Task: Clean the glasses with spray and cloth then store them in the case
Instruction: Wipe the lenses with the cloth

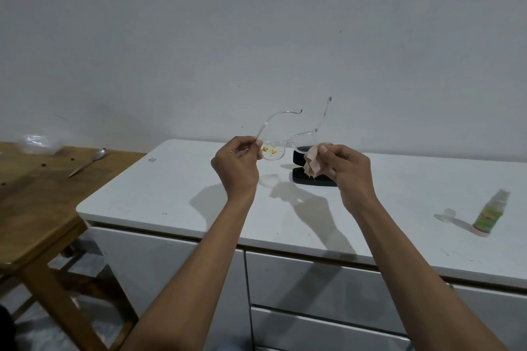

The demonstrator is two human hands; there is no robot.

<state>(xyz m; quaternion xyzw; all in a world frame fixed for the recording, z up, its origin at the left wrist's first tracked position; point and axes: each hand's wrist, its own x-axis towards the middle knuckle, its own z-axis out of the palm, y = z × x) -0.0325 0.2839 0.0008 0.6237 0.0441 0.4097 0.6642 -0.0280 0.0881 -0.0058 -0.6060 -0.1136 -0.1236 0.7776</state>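
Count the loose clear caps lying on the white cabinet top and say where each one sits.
2 that I can see. One clear cap lies below the left hand; another sits left of the spray bottle. More could be hidden behind the hands.

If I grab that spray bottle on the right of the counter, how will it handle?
The spray bottle stands upright, tall and narrow on a small base, so a sideways nudge would probably tip it. It looks like small plastic, likely light. Its cap seems to lie beside it, so the nozzle may be exposed; grip the body.
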